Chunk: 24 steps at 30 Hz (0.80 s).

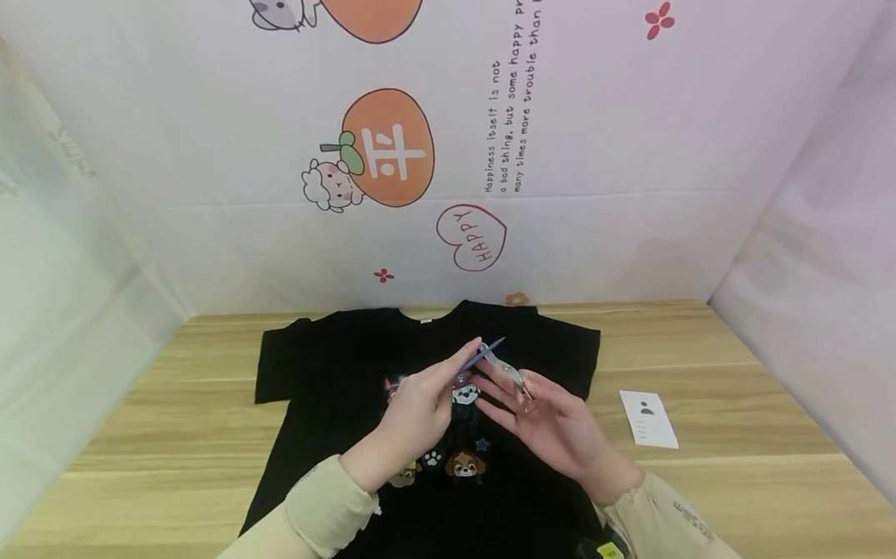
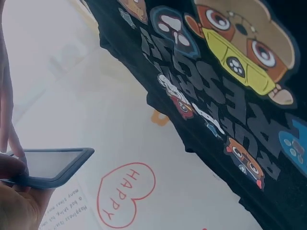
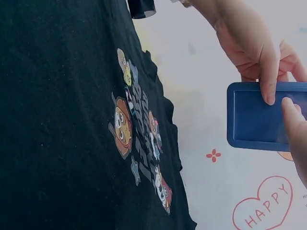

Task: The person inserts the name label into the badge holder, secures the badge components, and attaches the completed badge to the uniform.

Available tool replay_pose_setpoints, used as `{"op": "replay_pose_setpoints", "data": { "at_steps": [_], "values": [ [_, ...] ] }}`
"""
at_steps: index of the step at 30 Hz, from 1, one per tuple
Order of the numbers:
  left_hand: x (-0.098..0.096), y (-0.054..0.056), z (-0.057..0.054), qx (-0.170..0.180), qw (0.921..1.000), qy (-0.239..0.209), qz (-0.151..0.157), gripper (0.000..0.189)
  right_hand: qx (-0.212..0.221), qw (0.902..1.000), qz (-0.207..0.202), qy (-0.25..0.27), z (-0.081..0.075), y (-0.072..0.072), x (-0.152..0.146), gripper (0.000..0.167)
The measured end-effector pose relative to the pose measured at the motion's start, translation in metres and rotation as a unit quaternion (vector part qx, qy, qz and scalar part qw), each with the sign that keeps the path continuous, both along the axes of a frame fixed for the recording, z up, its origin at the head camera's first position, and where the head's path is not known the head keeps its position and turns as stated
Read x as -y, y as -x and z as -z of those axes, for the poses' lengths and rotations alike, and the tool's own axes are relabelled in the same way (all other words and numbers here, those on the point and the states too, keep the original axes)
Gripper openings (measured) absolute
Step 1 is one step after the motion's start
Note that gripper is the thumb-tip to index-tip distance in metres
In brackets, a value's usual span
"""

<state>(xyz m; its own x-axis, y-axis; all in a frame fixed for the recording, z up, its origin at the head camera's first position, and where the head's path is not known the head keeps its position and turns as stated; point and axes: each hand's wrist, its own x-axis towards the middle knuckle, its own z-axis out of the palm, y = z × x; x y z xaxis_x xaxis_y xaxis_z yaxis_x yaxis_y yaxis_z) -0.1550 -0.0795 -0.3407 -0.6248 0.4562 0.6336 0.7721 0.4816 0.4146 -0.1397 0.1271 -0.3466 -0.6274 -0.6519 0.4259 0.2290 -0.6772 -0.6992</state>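
- Head view: nearest come the pale sleeves, with the left hand (image 1: pixel 416 402) gripping a blue card holder (image 3: pixel 252 117), its fingers on one face and its thumb on the other.
- The right hand (image 1: pixel 555 429) pinches a silvery strap (image 1: pixel 508 369) between thumb and fingers, beside the holder; its other fingers reach loosely toward the left hand.
- The holder is up over the middle of the shirt, nearly edge-on; the left wrist view shows a pale panel inside its dark rim, and I cannot tell whether anything is in it.
- Beneath both hands, a black T-shirt (image 1: pixel 489 524) with cartoon dogs lies spread on the wooden table (image 1: pixel 741 467).
- Right of it, a white card (image 1: pixel 649 419) lies outside the holder.
- Farthest, a printed white sheet (image 1: pixel 599 139) hangs behind.
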Motion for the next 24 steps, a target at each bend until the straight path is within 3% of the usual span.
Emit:
{"op": "replay_pose_setpoints", "data": {
  "at_steps": [14,20,24],
  "values": [
    [0.0,-0.001,0.002,0.049,0.9985,-0.021,0.007,0.054,-0.017,0.9994,-0.029,0.0,0.006,0.002,0.0,0.053],
    [0.001,-0.001,0.001,0.075,0.9967,-0.031,0.0,0.055,0.001,0.9983,0.037,-0.044,-0.001,0.001,0.0,0.051],
    [0.002,0.0,0.0,0.045,0.9989,-0.006,-0.012,0.054,0.022,0.9961,0.056,-0.065,-0.01,0.003,-0.003,0.048]
  ]
}}
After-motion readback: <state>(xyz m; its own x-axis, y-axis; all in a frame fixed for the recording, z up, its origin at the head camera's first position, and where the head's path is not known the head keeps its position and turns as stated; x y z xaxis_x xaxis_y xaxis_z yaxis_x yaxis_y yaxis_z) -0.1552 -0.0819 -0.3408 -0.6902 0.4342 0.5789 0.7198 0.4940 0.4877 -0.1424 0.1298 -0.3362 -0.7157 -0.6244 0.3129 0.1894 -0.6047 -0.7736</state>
